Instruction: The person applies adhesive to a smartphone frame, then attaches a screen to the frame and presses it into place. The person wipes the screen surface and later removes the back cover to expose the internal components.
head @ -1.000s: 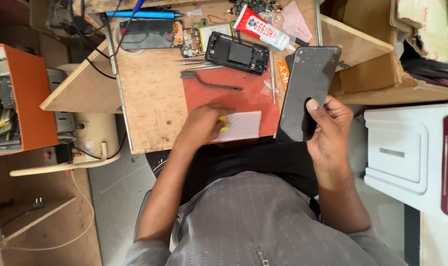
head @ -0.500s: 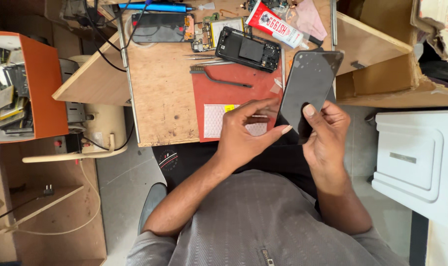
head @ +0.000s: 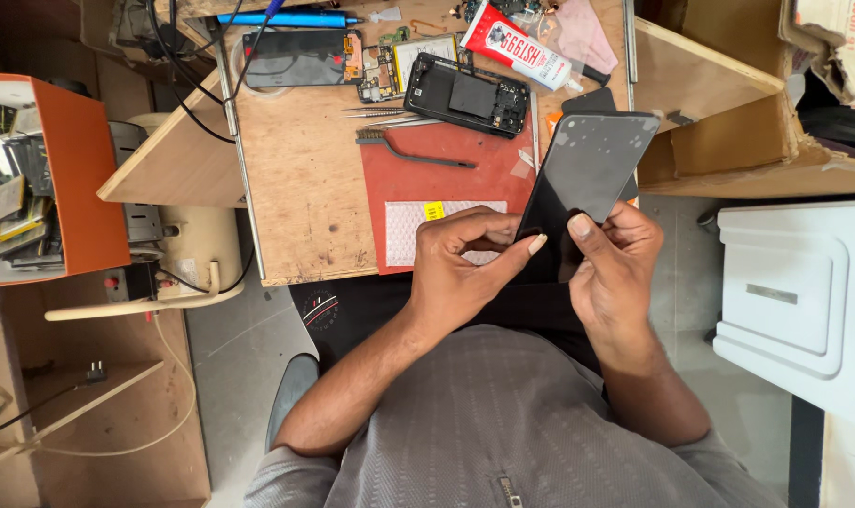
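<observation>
Fingers [head: 604, 246] of the right hand [head: 611, 268] are closed around the lower end of a dark phone screen panel [head: 583, 179], thumb pressed flat on its face, so the panel stands tilted up over the near edge of the worktop [head: 300, 179]. Left hand [head: 465, 268] fingers [head: 474, 226] are curled, the thumb tip touching the panel's lower left edge; whether they pinch anything small cannot be told. Just beyond the left fingers lies a white mesh-patterned sheet [head: 418, 226] with a small yellow tag [head: 434, 211], resting on a red mat [head: 437, 179]. Farther out on the mat lies a slim dark brush [head: 413, 150], with metal tweezers [head: 380, 116] just past it. Beyond those sits an opened phone body [head: 467, 97], and left of it a second dark phone [head: 295, 58] with a loose circuit board [head: 382, 75] between. A red-and-white glue tube [head: 517, 42] lies past the top of the held panel. A blue pen-like tool [head: 291, 19] lies at the far edge. An orange parts bin [head: 79, 179] stands well to the left of both hands.
</observation>
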